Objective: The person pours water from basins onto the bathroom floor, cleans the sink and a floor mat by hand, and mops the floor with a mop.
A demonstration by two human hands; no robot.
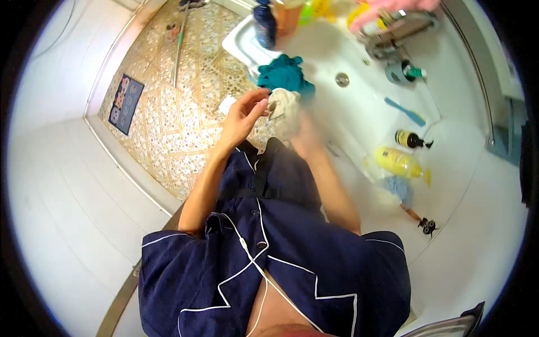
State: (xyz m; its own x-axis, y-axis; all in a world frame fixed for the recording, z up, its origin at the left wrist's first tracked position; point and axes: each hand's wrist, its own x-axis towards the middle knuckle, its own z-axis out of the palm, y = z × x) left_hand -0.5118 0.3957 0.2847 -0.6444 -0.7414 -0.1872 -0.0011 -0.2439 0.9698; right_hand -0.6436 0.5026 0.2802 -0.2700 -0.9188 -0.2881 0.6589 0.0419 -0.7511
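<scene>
A cream-coloured cloth [284, 106], bunched up, is in front of me at the near edge of the white tub. My left hand [245, 116] is closed on its left side, thumb and fingers pinched at a fold. On the cloth's right side is my right hand [307, 137], smeared by motion, so its fingers cannot be made out. Just beyond the cream cloth lies a crumpled teal cloth [283, 73], beside a white basin [238, 42].
Inside the tub [342, 118] are a drain [342, 79], a blue brush [405, 111], a dark pump bottle [412, 139], a yellow pump bottle [398, 163] and a grey cup [400, 72]. A dark blue bottle [265, 25] stands by the basin. A mat [127, 104] lies on the patterned floor.
</scene>
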